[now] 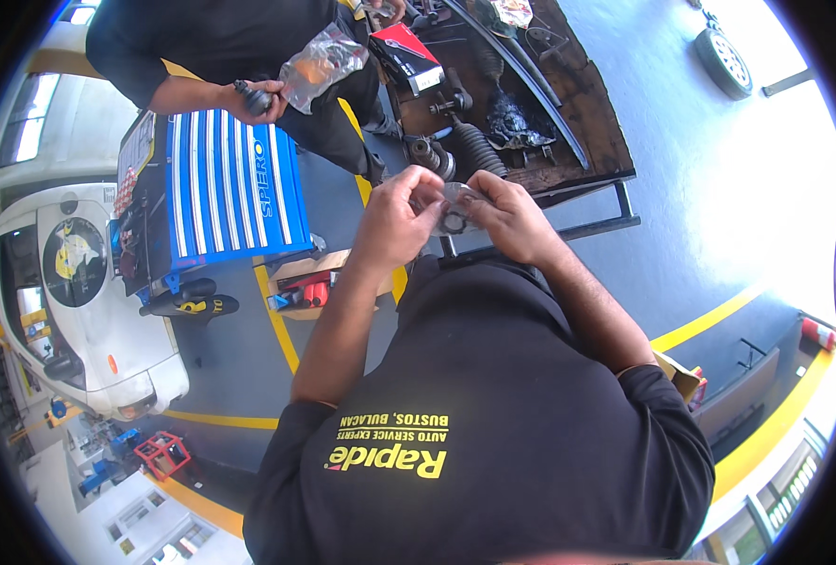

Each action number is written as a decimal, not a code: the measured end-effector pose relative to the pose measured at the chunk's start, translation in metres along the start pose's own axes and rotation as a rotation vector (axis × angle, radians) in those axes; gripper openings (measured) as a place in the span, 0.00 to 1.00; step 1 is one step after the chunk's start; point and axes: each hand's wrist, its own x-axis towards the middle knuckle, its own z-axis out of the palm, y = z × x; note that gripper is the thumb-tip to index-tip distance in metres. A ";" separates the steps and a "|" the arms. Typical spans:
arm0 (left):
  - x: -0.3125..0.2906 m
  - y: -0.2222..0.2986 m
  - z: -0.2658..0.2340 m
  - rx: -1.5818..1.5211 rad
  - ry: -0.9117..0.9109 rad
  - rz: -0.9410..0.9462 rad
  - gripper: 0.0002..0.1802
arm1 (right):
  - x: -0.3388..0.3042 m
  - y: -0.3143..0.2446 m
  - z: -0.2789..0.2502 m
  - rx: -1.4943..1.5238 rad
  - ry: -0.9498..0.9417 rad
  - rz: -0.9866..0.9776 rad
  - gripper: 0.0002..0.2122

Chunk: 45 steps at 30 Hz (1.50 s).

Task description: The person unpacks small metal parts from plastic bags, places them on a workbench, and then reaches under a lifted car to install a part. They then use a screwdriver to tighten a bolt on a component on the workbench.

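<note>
A small clear plastic bag (455, 194) is pinched between my two hands, in front of my body and by the near edge of the workbench. Low in the bag shows a dark, ring-shaped piece (453, 223), too small to name surely. My left hand (397, 218) is closed at the bag's left side, fingers curled over it. On the other side my right hand (512, 221) grips the bag between thumb and fingers. Just beyond my hands, a coil-like dark car part (431, 156) and a ribbed rubber boot (479, 149) lie on the bench.
The wooden workbench (578, 99) carries greasy parts, a long curved dark strip (531, 85) and a red-and-black box (406, 56). Across from me, a co-worker's hand (253, 102) holds a dark part and a clear bag (324, 68). A blue tool cabinet (234, 184) stands left.
</note>
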 end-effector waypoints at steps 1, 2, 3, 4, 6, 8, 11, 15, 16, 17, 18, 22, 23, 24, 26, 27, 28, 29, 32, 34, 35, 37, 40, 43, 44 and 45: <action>0.001 -0.001 0.000 0.073 -0.018 0.051 0.09 | 0.002 0.000 0.004 -0.079 0.063 -0.048 0.11; 0.001 -0.002 0.000 0.147 -0.022 0.083 0.10 | 0.005 -0.001 0.010 -0.150 0.128 -0.112 0.11; 0.001 -0.003 0.002 0.219 -0.021 0.118 0.10 | 0.008 -0.001 0.015 -0.217 0.188 -0.180 0.11; 0.000 -0.005 0.005 0.207 0.010 0.099 0.12 | 0.011 -0.001 0.019 -0.243 0.190 -0.168 0.11; -0.001 -0.011 0.011 0.241 0.114 0.113 0.12 | 0.017 0.000 0.026 -0.319 0.176 -0.153 0.12; -0.002 -0.017 0.017 0.301 0.206 0.136 0.12 | 0.026 0.001 0.035 -0.343 0.163 -0.140 0.13; 0.000 -0.027 0.017 0.301 0.281 0.153 0.11 | 0.036 0.001 0.045 -0.238 0.140 -0.192 0.15; 0.003 -0.035 0.011 0.205 0.364 0.122 0.10 | 0.043 -0.002 0.055 -0.120 0.117 -0.212 0.16; 0.003 -0.036 0.011 0.206 0.387 0.126 0.10 | 0.044 -0.003 0.058 -0.125 0.123 -0.247 0.16; 0.003 -0.037 0.010 0.207 0.411 0.131 0.10 | 0.046 -0.003 0.061 -0.101 0.099 -0.257 0.16; 0.003 -0.039 0.008 0.229 0.435 0.149 0.10 | 0.047 -0.004 0.063 -0.077 0.080 -0.266 0.16; 0.002 -0.050 -0.013 0.211 0.319 0.030 0.10 | 0.051 0.001 0.064 0.056 -0.013 -0.232 0.17; 0.001 -0.054 -0.024 0.045 0.260 -0.054 0.09 | 0.052 0.003 0.064 0.109 -0.026 -0.229 0.18; 0.002 -0.057 -0.035 -0.130 0.207 -0.110 0.08 | 0.054 0.006 0.063 0.155 -0.067 -0.141 0.19; -0.007 -0.063 -0.046 -0.402 0.154 -0.210 0.08 | 0.056 0.012 0.062 0.153 -0.063 -0.058 0.22; -0.014 -0.066 -0.048 -0.479 0.126 -0.202 0.09 | 0.055 0.014 0.063 0.114 -0.031 -0.071 0.23; -0.020 -0.067 -0.048 -0.549 0.118 -0.192 0.10 | 0.058 0.015 0.067 0.167 -0.032 -0.027 0.23; -0.027 -0.068 -0.048 -0.611 0.126 -0.177 0.12 | 0.060 0.014 0.070 0.217 -0.079 0.000 0.23; -0.040 -0.075 -0.043 -0.272 0.014 -0.193 0.09 | 0.060 0.010 0.082 0.019 -0.091 -0.147 0.18; -0.048 -0.085 -0.042 -0.104 0.081 -0.264 0.06 | 0.059 0.008 0.094 -0.180 -0.114 -0.206 0.17; -0.051 -0.092 -0.041 -0.041 0.108 -0.288 0.07 | 0.059 0.008 0.097 -0.294 -0.154 -0.208 0.16; -0.058 -0.107 -0.041 0.111 0.168 -0.282 0.11 | 0.060 0.011 0.119 -0.381 -0.127 -0.223 0.16; -0.069 -0.134 -0.036 0.224 0.209 -0.273 0.09 | 0.064 0.022 0.149 -0.445 -0.184 -0.173 0.15; -0.083 -0.159 -0.032 0.278 0.270 -0.261 0.08 | 0.071 0.032 0.186 -0.437 -0.238 -0.259 0.16; -0.088 -0.166 -0.034 0.275 0.267 -0.291 0.08 | 0.076 0.034 0.195 -0.474 -0.261 -0.237 0.16; -0.093 -0.175 -0.040 0.271 0.264 -0.324 0.08 | 0.076 0.035 0.205 -0.400 -0.263 -0.154 0.17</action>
